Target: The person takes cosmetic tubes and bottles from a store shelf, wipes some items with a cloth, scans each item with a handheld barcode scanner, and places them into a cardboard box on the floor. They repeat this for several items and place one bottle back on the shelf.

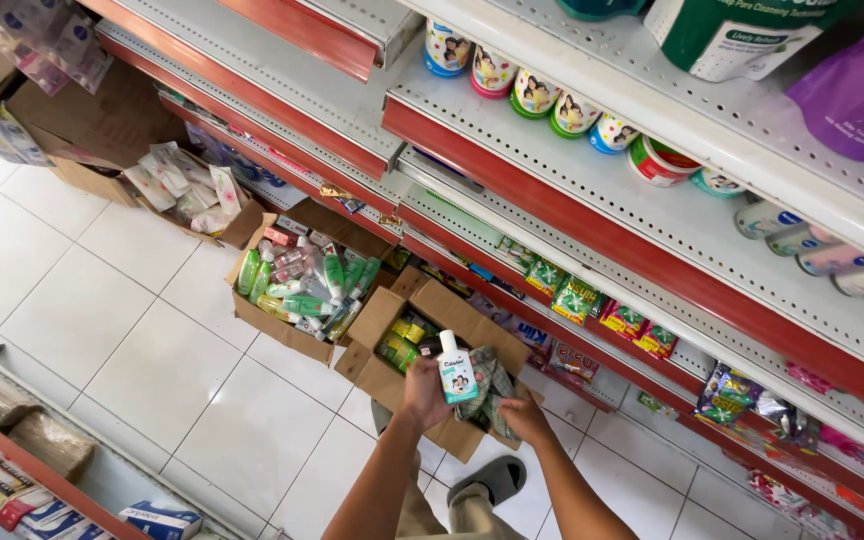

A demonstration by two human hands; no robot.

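Plainly, the left hand (424,392) closes around a small white bottle (457,380) while the right hand (524,412) clutches a checked cloth (492,385) (above the open cardboard box (392,380)); a loose grip could drop the bottle onto the floor tiles (152,370).

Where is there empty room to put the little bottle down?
The white floor tiles left of the open boxes are bare. The shelf has bare room below the row of cups. The nearest box and the box of bottles are crowded.
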